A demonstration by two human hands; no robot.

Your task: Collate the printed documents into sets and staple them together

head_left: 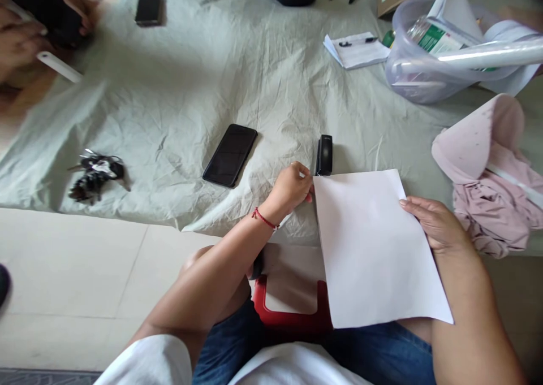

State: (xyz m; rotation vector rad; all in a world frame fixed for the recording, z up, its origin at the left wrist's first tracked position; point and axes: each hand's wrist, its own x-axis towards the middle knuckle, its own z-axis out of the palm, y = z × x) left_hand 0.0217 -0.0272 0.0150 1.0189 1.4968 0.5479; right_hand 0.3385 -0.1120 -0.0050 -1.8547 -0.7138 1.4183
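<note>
A stack of white paper point(377, 255), whose number of sheets I cannot make out, is held above my lap and the table's front edge. My right hand point(436, 221) grips its right edge, thumb on top and fingers underneath. At the upper left corner my left hand point(292, 188) is closed, its fingertips pinched at the paper's edge. Just beyond that corner lies a black stapler point(324, 154), its near end close to or partly behind the paper. A black smartphone point(230, 155) rests to the left of my left hand.
Keys point(97, 173) lie at the left of the cloth-covered table point(178, 91). A pink cap point(479, 147) is at the right, behind it a clear plastic basket point(419, 85) with papers and a bottle. A notepad point(358, 50) sits nearby. Another person's hands point(25, 40) hold something dark.
</note>
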